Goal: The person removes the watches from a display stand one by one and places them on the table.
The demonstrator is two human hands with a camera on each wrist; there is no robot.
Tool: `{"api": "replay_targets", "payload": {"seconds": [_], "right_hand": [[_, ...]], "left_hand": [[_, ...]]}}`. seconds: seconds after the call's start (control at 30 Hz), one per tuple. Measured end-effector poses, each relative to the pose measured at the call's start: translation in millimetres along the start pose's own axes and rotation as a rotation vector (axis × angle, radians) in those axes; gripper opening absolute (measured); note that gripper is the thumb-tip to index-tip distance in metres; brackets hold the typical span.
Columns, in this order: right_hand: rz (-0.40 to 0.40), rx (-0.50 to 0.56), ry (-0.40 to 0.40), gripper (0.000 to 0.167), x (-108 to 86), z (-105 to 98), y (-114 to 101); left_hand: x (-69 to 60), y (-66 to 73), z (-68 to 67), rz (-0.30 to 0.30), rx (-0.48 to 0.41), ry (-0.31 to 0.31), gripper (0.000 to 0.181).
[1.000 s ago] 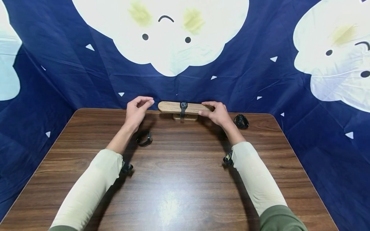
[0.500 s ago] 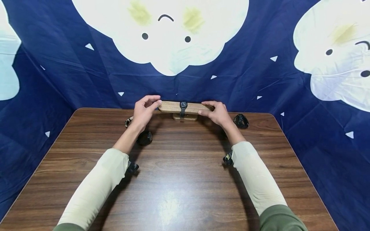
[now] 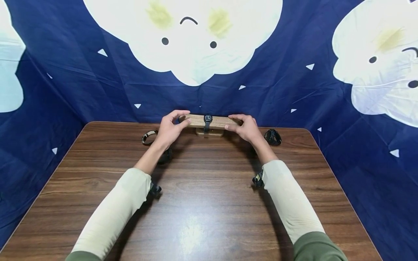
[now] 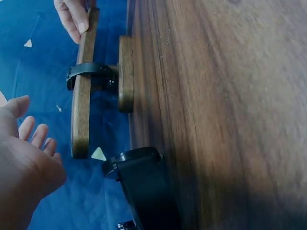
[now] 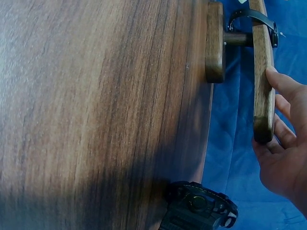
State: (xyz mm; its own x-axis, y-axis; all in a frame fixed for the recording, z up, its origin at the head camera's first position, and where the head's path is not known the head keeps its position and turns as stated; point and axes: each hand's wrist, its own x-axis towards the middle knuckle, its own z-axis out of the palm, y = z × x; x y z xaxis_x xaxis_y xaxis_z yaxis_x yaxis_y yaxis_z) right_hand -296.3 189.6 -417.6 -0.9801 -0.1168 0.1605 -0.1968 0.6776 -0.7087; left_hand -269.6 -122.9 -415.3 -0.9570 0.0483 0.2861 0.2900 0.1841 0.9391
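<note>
A wooden watch stand (image 3: 219,121) with a horizontal bar stands at the table's far edge. A black watch (image 3: 207,119) is strapped around the bar's middle, its dial facing up. My right hand (image 3: 245,128) grips the bar's right end; in the right wrist view its thumb and fingers (image 5: 283,91) lie around it. My left hand (image 3: 169,131) is at the bar's left end, thumb and fingers spread. In the left wrist view this hand (image 4: 29,163) appears apart from the bar, its fingers loosely bent and holding nothing.
A light-banded watch (image 3: 149,137) lies left of the left hand. A dark watch (image 3: 166,156) is partly hidden by the left forearm. Another black watch (image 3: 272,137) sits right of the right hand. A blue cloth backdrop (image 3: 107,90) hangs behind the brown table (image 3: 202,188).
My left hand has moved right, to the bar's left end, with thumb and fingers spreading wider. The light-banded watch has come into view behind it. The right hand has stayed put.
</note>
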Motion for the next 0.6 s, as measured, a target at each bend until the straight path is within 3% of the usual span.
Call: {"api": "replay_targets", "payload": {"seconds": [0.6], "right_hand": [[-0.001, 0.004, -0.003, 0.05, 0.0, -0.9, -0.6]], "left_hand": [[2.9, -14.1, 18.3, 0.035, 0.042, -0.043, 0.046]]}}
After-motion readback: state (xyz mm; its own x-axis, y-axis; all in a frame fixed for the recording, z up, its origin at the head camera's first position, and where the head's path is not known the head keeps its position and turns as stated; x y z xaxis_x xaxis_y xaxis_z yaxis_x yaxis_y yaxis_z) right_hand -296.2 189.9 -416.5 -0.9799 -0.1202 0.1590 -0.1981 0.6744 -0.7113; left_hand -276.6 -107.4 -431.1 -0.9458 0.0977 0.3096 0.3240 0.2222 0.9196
